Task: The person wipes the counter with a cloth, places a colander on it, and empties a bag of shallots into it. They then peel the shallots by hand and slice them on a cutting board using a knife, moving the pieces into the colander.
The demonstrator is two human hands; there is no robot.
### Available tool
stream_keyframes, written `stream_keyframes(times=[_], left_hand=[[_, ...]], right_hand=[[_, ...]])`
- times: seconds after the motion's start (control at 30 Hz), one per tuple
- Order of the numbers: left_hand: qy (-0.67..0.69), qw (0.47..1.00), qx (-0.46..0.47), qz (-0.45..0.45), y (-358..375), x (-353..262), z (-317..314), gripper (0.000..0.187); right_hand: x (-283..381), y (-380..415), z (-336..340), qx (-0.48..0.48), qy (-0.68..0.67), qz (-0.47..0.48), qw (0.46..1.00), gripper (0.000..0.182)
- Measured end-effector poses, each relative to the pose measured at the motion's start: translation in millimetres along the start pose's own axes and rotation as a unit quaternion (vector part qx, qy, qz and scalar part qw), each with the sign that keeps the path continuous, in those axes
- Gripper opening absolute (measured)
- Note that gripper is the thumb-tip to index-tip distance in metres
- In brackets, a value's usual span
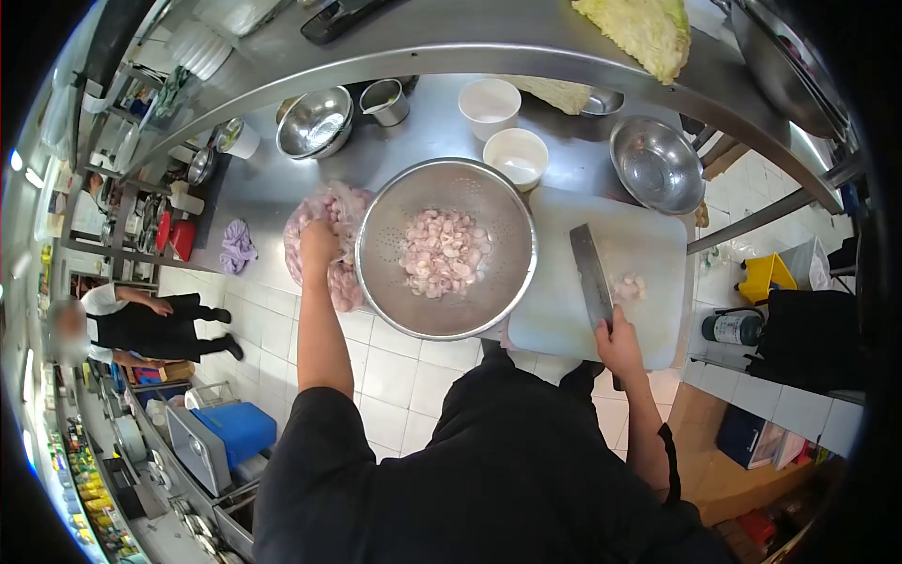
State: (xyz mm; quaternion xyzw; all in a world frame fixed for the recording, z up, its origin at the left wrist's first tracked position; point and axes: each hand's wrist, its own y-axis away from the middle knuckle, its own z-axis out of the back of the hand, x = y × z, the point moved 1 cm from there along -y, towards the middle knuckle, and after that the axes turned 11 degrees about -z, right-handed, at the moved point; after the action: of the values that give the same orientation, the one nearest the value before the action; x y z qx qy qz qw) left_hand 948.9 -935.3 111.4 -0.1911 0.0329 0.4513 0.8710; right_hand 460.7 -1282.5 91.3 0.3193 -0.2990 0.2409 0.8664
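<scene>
My left hand (318,246) reaches into a clear plastic bag (349,209) of pinkish peeled shallots, left of the colander; its fingertips are hidden there. Gripped by its handle in my right hand (620,350) is a cleaver (592,278), its broad blade lying over the white cutting board (550,315). A small pile of sliced shallots (630,287) rests on the board, right of the blade. Between my hands stands a large steel colander (381,282) with many shallot slices (442,254) heaped at its bottom.
Behind the colander stand two white tubs (489,105), a steel bowl (316,122) and a metal pot (384,101). Another steel bowl (656,162) sits beyond the board. A raised shelf (451,58) crosses above, holding cut cabbage (648,33). A purple cloth (238,246) lies left; a person (155,324) stands farther off.
</scene>
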Motion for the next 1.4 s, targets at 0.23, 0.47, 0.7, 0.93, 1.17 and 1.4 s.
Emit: stream_keyframes(times=[0.23, 0.47, 0.7, 0.93, 1.17, 1.4], left_hand=[[0.04, 0.988, 0.092, -0.115, -38, -7, 4, 0.017], [-0.1, 0.956, 0.265, -0.077, -56, 21, -52, 0.038], [-0.077, 0.971, 0.185, -0.126, -42, 61, -82, 0.049], [0.089, 0.967, 0.232, -0.057, -47, 43, -63, 0.048], [0.063, 0.972, 0.228, 0.01, -55, 27, -56, 0.028], [0.028, 0.982, 0.166, -0.085, -51, 61, -68, 0.019]], right_hand=[[0, 6, 2, -0.007, 0.02, -0.012, 1.0, 0.024], [-13, 3, -2, -0.031, 0.039, 0.006, 0.999, 0.024], [-11, 17, -16, 0.032, 0.008, 0.051, 0.998, 0.024], [-11, 6, 23, 0.073, -0.088, -0.064, 0.991, 0.028], [-40, -17, 38, -0.092, -0.024, -0.026, 0.995, 0.029], [-14, -5, -4, -0.051, -0.051, 0.017, 0.997, 0.027]])
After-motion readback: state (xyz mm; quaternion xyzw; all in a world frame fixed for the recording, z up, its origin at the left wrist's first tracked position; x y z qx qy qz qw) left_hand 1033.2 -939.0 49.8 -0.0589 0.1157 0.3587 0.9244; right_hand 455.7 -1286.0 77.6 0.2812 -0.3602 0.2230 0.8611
